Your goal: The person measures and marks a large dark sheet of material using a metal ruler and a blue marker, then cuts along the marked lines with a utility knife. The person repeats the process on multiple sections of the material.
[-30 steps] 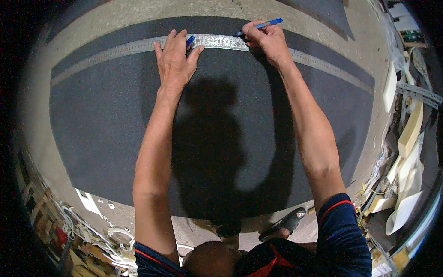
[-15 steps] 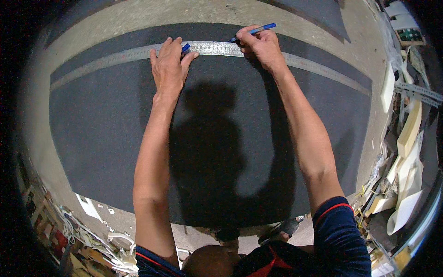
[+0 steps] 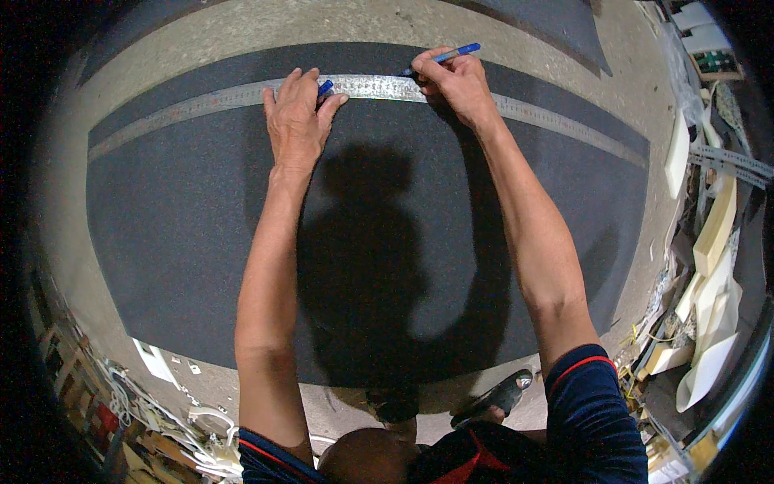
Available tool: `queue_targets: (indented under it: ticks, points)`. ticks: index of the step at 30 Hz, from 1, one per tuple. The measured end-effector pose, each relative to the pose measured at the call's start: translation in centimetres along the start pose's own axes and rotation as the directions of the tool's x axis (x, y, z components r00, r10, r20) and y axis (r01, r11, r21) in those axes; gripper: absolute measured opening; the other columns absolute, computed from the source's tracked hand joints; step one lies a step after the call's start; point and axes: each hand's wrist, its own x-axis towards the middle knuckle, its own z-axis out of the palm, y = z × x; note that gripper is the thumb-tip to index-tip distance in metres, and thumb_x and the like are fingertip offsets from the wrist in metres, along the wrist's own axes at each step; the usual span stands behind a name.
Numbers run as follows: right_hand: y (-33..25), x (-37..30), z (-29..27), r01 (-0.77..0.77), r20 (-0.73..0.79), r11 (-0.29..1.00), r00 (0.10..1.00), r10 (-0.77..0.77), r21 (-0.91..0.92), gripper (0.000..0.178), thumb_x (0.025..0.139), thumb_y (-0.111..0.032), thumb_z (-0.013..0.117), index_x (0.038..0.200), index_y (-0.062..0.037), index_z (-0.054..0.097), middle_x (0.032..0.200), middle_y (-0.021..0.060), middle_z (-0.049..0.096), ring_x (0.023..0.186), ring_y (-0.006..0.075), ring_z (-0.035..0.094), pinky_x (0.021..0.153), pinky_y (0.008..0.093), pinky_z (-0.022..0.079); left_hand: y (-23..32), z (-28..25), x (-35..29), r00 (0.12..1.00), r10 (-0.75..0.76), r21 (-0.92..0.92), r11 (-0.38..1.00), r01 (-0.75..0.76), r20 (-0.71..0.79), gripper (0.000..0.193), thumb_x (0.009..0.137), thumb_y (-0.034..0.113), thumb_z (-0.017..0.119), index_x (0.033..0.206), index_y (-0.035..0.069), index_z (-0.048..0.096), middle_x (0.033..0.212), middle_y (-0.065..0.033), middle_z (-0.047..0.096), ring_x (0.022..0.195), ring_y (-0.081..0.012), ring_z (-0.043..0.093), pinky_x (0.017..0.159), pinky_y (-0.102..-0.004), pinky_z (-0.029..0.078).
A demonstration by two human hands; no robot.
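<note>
A long metal ruler (image 3: 375, 87) lies across the far part of a large dark grey sheet (image 3: 193, 242). My left hand (image 3: 294, 117) presses down on the ruler, its fingers reaching over the far edge and its thumb lying along the near one. A small blue piece that looks like a pen cap (image 3: 325, 87) pokes out between that thumb and forefinger. In my right hand (image 3: 457, 85) is a blue pen (image 3: 458, 52), pinched and slanted, its tip down at the ruler's far edge. The lower fingers of this hand rest about the ruler and are partly hidden.
A second dark sheet (image 3: 524, 20) lies beyond a strip of concrete floor (image 3: 355, 28). Foam offcuts (image 3: 713, 234) and perforated metal strips (image 3: 730, 161) are piled on the right. Scraps and cords (image 3: 169, 419) clutter the lower left. A sandalled foot (image 3: 504, 395) shows below the sheet's near edge.
Both hands keep their places on the ruler and the pen tip has hardly moved. More of the foot shows below the sheet's near edge.
</note>
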Motion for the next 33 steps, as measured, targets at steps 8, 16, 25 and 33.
queue_targets:
  ticks: [8,16,25,33]
  points:
    - [0.72,0.31,0.07,-0.001,-0.001,1.000,1.000,0.001,0.006,0.020,0.091,-0.023,0.070,0.086,-0.0034,0.070,0.071,0.0010,0.065,0.060,0.0089,0.058,0.057,0.0270,0.048,-0.31,0.27,-0.11,1.000,-0.018,-0.040,0.999,0.018,-0.006,0.053,0.085,0.037,0.078,0.124,0.004,0.063,0.123,-0.0161,0.067,0.129,-0.0331,0.055,0.111,-0.0648,0.030]
    - [0.48,0.31,0.11,0.002,-0.013,0.999,1.000,-0.001,0.052,0.018,0.091,-0.019,0.072,0.089,-0.0015,0.071,0.072,0.0022,0.066,0.059,0.0100,0.059,0.055,0.0270,0.048,-0.33,0.26,0.05,1.000,-0.019,-0.066,0.998,0.019,-0.002,0.052,0.084,0.036,0.079,0.122,0.005,0.064,0.123,-0.0130,0.067,0.129,-0.0314,0.055,0.111,-0.0638,0.029]
    - [0.77,0.41,-0.10,-0.002,-0.001,1.000,1.000,0.002,0.012,0.018,0.090,-0.021,0.073,0.091,-0.0032,0.072,0.073,0.0014,0.066,0.061,0.0091,0.060,0.056,0.0249,0.049,0.03,-0.09,0.19,1.000,-0.001,-0.076,0.997,-0.001,-0.025,0.051,0.082,0.033,0.081,0.120,0.003,0.064,0.120,-0.0175,0.066,0.121,-0.0340,0.058,0.106,-0.0515,0.036]
    - [0.14,0.10,-0.12,-0.097,-0.038,0.988,0.994,0.102,0.116,0.015,0.091,-0.019,0.072,0.092,-0.0043,0.071,0.075,0.0013,0.064,0.063,0.0102,0.061,0.058,0.0253,0.052,-0.39,0.30,0.10,0.998,0.024,-0.072,0.997,-0.028,-0.057,0.051,0.082,0.033,0.080,0.119,0.002,0.063,0.120,-0.0170,0.065,0.119,-0.0339,0.057,0.104,-0.0548,0.036]
